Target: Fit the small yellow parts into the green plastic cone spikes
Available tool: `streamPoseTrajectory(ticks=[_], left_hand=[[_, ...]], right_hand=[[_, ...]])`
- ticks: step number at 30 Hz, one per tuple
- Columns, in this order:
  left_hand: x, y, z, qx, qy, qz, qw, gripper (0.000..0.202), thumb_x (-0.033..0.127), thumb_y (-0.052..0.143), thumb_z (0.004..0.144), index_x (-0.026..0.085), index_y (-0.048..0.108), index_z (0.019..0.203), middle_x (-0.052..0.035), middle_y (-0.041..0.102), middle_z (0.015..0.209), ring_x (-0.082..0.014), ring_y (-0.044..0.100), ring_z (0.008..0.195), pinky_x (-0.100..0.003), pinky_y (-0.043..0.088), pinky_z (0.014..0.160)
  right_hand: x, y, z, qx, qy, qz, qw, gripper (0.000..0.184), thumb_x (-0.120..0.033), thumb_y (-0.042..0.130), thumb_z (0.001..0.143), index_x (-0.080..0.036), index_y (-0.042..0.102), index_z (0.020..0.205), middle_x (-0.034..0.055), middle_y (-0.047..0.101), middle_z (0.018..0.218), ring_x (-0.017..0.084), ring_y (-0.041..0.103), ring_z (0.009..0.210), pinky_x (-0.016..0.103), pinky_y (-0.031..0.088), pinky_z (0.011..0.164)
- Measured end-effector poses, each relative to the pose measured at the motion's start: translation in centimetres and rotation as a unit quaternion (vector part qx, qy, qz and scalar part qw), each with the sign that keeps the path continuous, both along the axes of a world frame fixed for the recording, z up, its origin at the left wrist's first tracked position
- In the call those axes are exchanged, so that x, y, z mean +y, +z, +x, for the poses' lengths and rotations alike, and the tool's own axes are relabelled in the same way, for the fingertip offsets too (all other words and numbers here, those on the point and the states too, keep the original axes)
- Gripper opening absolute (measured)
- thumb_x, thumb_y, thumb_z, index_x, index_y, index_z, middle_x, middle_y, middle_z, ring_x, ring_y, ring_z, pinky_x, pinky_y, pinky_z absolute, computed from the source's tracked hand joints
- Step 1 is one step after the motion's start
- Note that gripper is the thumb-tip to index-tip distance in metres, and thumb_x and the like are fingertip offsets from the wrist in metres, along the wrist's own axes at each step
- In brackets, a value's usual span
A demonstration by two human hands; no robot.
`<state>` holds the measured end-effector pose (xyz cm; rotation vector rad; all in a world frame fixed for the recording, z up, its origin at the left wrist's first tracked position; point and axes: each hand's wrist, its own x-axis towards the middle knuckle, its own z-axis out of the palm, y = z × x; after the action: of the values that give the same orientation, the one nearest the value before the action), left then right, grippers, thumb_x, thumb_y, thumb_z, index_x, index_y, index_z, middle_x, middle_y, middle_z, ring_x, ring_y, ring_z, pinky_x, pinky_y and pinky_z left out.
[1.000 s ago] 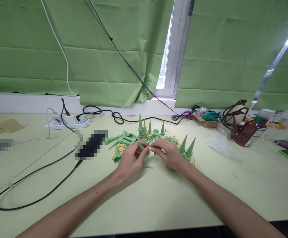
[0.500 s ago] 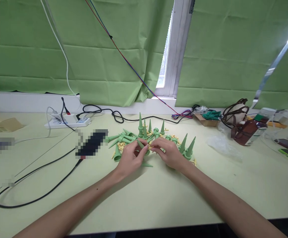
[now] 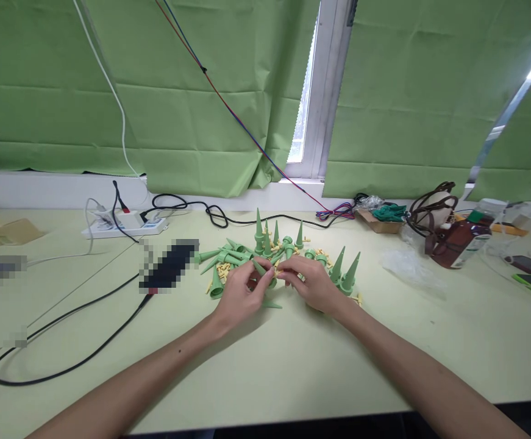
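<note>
I read my head view as a clock face centred on the two hands, twelve at the far edge. At ten o'clock the power strip [image 3: 155, 228] sits against the wall, probably so its leads stay out of the work area. At nine lies a dark, blurred-out device [image 3: 169, 265] with a black cable [image 3: 86, 341] looping towards me; I can't make out what it is.

Nearer, towards ten, loose green cones [image 3: 234, 256] lie jumbled with small yellow pieces [image 3: 224, 272], close enough, I judge, to be picked up with little reach. My left hand [image 3: 242, 292] is pinched around a green spike [image 3: 260, 268], tilted, its tip up and leftward, which seems to turn its base towards the other hand. That spike is at the clock's centre. At twelve, upright cones [image 3: 259, 233] stand on their wide ends, likely for stability.

My right hand [image 3: 311, 283] is narrow, its fingertips gripping a tiny yellow part [image 3: 277, 272] by the spike's base; fingers hide whether the two touch. At three, two more cones [image 3: 349, 277] stand upright beside the wrist, then a clear bag [image 3: 414, 271] lies flat on the counter [image 3: 292, 378].
</note>
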<state>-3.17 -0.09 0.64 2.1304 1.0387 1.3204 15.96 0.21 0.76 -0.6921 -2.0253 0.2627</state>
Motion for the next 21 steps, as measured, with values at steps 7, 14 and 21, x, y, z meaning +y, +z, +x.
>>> streamPoseTrajectory(ticks=[7, 14, 21], left_hand=[[-0.06, -0.04, 0.00, 0.019, 0.003, 0.035, 0.999, 0.015, 0.029, 0.055, 0.094, 0.017, 0.063, 0.087, -0.0020, 0.068, 0.090, -0.0070, 0.051, 0.054, -0.021, 0.042, 0.048], [0.00, 0.06, -0.07, 0.014, 0.009, 0.026, 1.000, 0.015, 0.030, 0.055, 0.094, 0.017, 0.061, 0.087, -0.0015, 0.067, 0.089, -0.0070, 0.051, 0.054, -0.021, 0.041, 0.048], [-0.07, 0.05, -0.03, 0.015, 0.009, 0.030, 0.999, 0.013, 0.029, 0.056, 0.094, 0.018, 0.061, 0.089, -0.0009, 0.066, 0.083, -0.0091, 0.055, 0.056, -0.022, 0.044, 0.050]], right_hand=[[-0.03, -0.13, -0.03, -0.017, -0.010, -0.055, 0.998, 0.022, -0.031, 0.050, 0.100, -0.019, 0.064, 0.088, 0.0008, 0.064, 0.076, 0.011, 0.054, 0.059, 0.025, 0.044, 0.062], [-0.67, 0.28, -0.11, -0.023, -0.019, -0.079, 0.996, 0.014, -0.028, 0.054, 0.098, -0.020, 0.061, 0.105, 0.0011, 0.064, 0.078, 0.014, 0.056, 0.067, 0.026, 0.044, 0.065], [-0.58, 0.28, -0.10, -0.043, -0.014, -0.098, 0.994, 0.011, -0.024, 0.053, 0.097, -0.021, 0.059, 0.106, -0.0011, 0.062, 0.073, 0.014, 0.055, 0.064, 0.025, 0.042, 0.064]])
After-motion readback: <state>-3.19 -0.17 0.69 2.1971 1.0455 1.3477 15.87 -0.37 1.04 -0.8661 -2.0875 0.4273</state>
